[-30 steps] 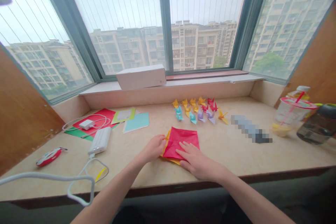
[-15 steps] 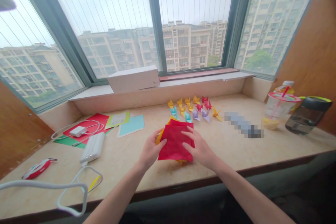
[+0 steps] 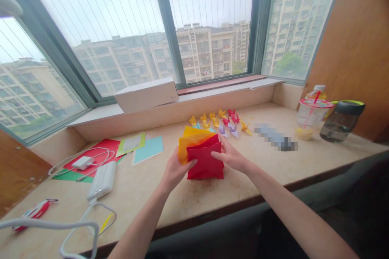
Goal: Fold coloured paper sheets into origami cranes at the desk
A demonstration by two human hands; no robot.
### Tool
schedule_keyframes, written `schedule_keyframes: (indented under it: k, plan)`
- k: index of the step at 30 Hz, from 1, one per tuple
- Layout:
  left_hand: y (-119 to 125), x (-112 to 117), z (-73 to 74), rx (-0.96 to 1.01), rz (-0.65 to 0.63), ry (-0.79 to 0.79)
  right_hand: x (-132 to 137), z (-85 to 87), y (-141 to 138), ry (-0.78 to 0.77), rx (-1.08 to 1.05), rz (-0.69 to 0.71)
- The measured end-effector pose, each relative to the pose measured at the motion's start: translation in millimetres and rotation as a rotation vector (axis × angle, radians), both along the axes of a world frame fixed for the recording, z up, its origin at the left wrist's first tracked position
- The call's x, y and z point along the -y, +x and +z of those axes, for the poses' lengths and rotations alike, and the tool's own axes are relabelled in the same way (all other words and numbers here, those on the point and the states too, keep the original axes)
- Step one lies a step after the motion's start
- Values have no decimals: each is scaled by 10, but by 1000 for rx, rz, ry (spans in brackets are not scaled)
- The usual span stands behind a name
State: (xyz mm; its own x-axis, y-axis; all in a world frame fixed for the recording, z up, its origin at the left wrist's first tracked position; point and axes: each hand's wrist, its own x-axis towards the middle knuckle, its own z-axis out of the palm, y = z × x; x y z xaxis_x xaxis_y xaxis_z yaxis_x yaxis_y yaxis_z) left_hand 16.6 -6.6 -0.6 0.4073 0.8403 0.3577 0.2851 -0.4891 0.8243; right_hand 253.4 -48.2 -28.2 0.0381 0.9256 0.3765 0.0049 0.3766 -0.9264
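Between my hands stand several sheets of coloured paper, with red paper in front and yellow-orange paper behind it at the upper left. My left hand grips the left side of the sheets, thumb on the red front. On the right side my right hand holds the red sheets, its thumb also on the front and its fingers behind. The lower edge of the red paper is close to the table; I cannot tell if it touches. Just beyond are rows of small folded paper cranes in yellow, red, purple and blue.
Left: coloured sheets, a white charger, a power bank with cable and a red-and-white object. Right: a blurred-out object, a lidded plastic cup and a dark bottle. A white box lies on the sill.
The yellow-orange paper now shows more above the red sheets, which have come apart at the top. My right fingers have moved from the red front to behind its right edge. The view has shifted.
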Motion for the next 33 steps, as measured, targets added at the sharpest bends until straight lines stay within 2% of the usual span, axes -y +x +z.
schedule_keyframes:
  k: [3,6,9,12,15,19,22,26,29,30,33]
  plan:
    - [-69,46,10,-148,27,31,1,-61,-50,-40,-49,56]
    - [-118,76,17,-228,-5,25,14,-78,-139,7,-148,119]
    - [-123,67,-13,-131,22,82,53,-38,-196,67,-139,29]
    - [-106,43,-62,-7,150,273,98,56,-188,129,19,-83]
    - [-117,37,-80,-44,182,354,118,126,-129,159,114,-92]
    - [-152,65,-72,-184,83,279,124,85,-51,128,144,-58]
    - [-111,95,-90,-177,-1,229,144,30,-61,113,187,-56]
    - [13,99,-80,-14,51,175,166,68,-169,152,169,-114]
    - [66,94,-12,129,93,11,144,171,-232,124,1,-138]
    - [74,99,15,188,97,-69,133,204,-243,80,-71,-103]
    - [91,136,77,371,92,-299,106,255,-279,-57,-154,118]
